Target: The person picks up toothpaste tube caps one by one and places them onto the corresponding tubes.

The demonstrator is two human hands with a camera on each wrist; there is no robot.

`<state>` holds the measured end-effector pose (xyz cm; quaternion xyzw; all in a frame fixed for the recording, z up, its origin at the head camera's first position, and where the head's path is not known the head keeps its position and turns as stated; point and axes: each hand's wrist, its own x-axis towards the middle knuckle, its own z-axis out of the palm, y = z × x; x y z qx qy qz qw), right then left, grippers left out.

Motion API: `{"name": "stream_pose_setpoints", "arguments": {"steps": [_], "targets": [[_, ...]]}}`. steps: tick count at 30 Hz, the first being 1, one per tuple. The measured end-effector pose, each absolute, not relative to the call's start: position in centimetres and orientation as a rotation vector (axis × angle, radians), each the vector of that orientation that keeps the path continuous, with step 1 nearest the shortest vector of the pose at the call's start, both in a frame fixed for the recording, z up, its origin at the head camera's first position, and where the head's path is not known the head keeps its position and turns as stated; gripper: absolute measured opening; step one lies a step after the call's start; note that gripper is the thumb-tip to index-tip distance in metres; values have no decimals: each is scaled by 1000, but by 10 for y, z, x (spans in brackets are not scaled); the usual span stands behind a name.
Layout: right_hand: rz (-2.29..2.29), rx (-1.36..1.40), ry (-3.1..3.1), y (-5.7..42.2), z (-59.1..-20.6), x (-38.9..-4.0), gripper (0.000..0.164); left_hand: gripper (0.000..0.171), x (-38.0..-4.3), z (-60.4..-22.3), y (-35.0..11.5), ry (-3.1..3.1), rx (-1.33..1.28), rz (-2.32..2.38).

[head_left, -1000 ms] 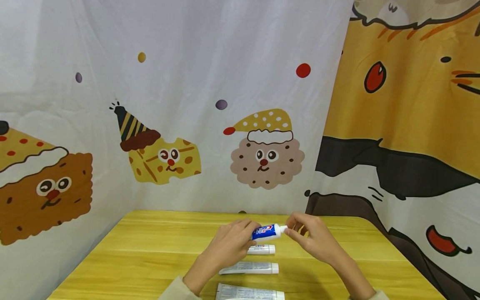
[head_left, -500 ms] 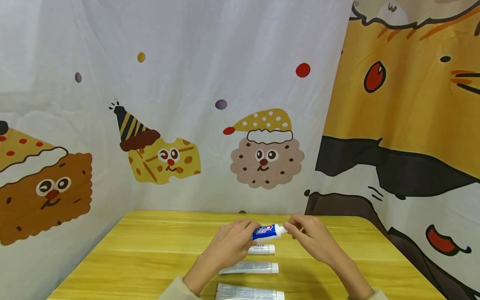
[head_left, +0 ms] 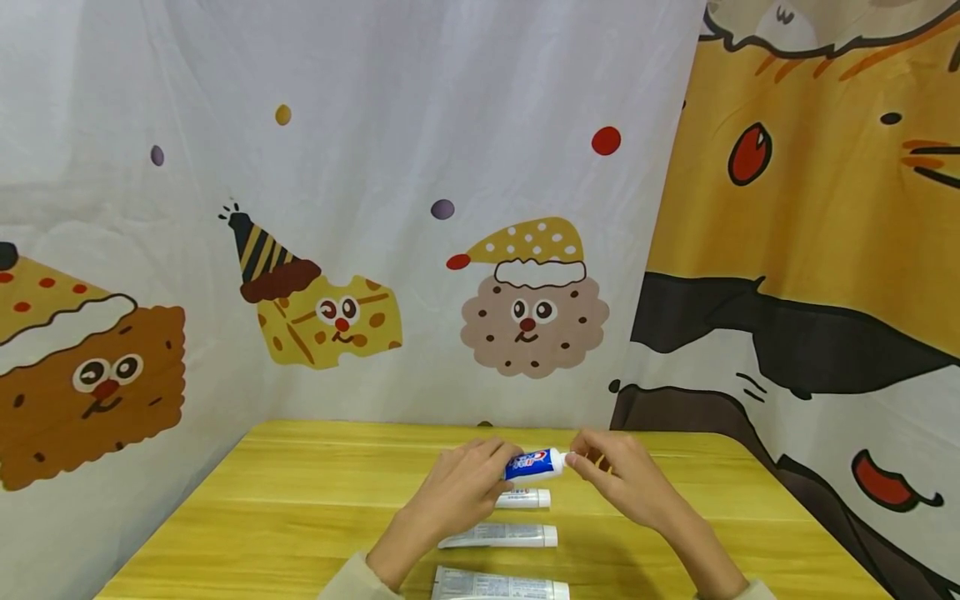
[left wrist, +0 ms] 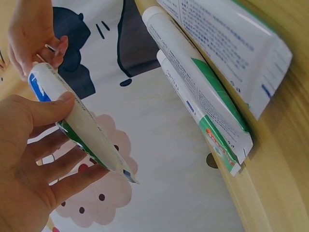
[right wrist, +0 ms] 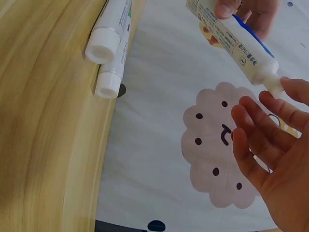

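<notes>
My left hand grips a blue and white toothpaste tube above the table, its capped end toward the right. In the left wrist view the thumb lies across the upper part of the tube, with fingers behind it. Thumb and index finger of my right hand pinch the small white cap at the tube's end. The other right fingers are spread loosely in the right wrist view. Most of the cap is hidden by those fingertips in the head view.
Three more toothpaste tubes lie in a column on the wooden table: a slim one, a middle one and a wider one nearest me. A printed cartoon curtain hangs behind the table.
The right thumb and fingers shift slightly around the cap, turning one way and back. The left hand and the toothpaste tube hold almost still.
</notes>
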<state>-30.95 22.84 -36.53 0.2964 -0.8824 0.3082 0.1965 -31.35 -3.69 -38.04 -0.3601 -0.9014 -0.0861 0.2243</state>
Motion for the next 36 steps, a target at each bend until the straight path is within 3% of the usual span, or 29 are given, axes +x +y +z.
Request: {"name": "stream_pose_setpoints", "arguments": {"steps": [6,15,36], "targets": [[836,802,-2474,227,-366,-310,27,35,-313,-381,-37,-2474,-994,-229],[822,806,-2514,227,-365,-308,15,35,-314,-381,-37,-2462,-989,-220],[856,839,-2537,224,-371,-310,24,35,-313,-382,-34,-2457,-977,-193]]}}
